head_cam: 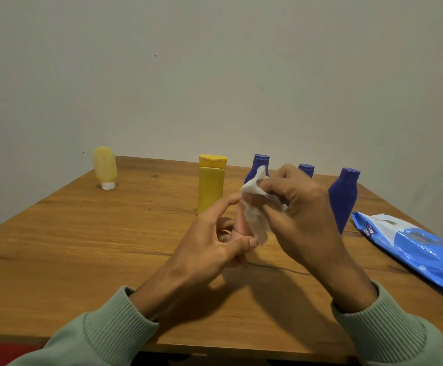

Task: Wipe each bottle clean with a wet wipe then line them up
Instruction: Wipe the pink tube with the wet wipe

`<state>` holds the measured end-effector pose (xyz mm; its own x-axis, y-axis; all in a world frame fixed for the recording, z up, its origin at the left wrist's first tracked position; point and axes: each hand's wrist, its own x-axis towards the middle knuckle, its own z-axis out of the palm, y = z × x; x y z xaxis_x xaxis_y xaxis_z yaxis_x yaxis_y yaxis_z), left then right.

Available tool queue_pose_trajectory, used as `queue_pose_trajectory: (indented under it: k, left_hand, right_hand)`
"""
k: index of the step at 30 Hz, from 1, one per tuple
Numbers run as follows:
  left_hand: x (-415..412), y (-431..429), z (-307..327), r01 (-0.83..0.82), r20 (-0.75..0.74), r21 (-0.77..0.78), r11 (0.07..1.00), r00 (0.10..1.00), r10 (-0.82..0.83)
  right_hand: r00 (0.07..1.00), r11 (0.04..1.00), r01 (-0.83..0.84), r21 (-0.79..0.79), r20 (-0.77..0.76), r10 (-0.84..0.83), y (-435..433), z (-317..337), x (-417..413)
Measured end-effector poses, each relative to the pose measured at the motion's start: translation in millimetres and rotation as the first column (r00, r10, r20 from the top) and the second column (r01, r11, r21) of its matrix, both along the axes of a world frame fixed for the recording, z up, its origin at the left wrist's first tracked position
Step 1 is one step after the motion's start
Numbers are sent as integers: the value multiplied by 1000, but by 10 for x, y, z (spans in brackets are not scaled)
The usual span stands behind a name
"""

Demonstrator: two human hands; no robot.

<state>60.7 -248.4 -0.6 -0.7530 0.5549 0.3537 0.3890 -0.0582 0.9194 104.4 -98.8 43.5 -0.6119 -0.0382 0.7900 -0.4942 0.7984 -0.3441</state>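
- Our right hand [297, 207] has its grip pinched on a crumpled wet wipe [254, 215], thumb and fingertips bunching it above the middle of the table [83, 247].
- Our left hand [207, 249] has its grip closed, thumb against fingers, on what looks like a slim pink bottle [241, 233]. The wipe drapes over most of it, so we cannot tell its shape for certain.
- We judge the wipe limp, thin and damp. It folds over itself, so it works best bunched against the fingertips.
- The slim pink bottle looks light and smooth. Once wet it is likely slippery, so we would hold it low on the body and wipe from the top down.
- Toward the far edge stand a boxy yellow bottle [211, 186] with a flat flip cap and three blue bottles [344, 202]. The blue ones have a narrow neck, broad shoulders and a taper toward the foot. They look like hard, glossy plastic and may tip easily, so we would take them at the shoulder.
- Near the far left corner a pale yellow tube [105, 166] stands inverted on its white cap. It looks soft and squeezable.
- A crinkly blue-and-white wipe pack [413, 249] lies flat along the right edge.
- The table has a matte wood grain with knots.
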Motion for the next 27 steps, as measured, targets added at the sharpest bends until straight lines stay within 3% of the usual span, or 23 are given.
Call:
queue_pose_trajectory:
  k: [3,7,13,17,22,27]
  left_hand:
    - [-6,-5,25,-28,-3,43,999,1000,29]
    - [-16,-10,48,-45,48,77,996,998,42]
    - [-44,-31,95,32,235,212,977,968,-83]
    - [-66,-50,75,127,259,239,963,947,-189]
    - [-34,-62,56,155,106,96,983,981,-165]
    - [1,-10,13,90,-6,50,995,996,-90]
  right_hand:
    - [991,999,-44,33,128,39,-74,-12,28]
    - [905,987,-162,3,400,147,14,106,66]
    - [957,991,-102,-89,264,122,168,219,72]
    - [964,997,-62,-50,258,72,135,132,1]
    - [997,989,-12,-149,67,22,170,112,-21]
    - [998,992,30,-125,-45,-36,160,90,-34]
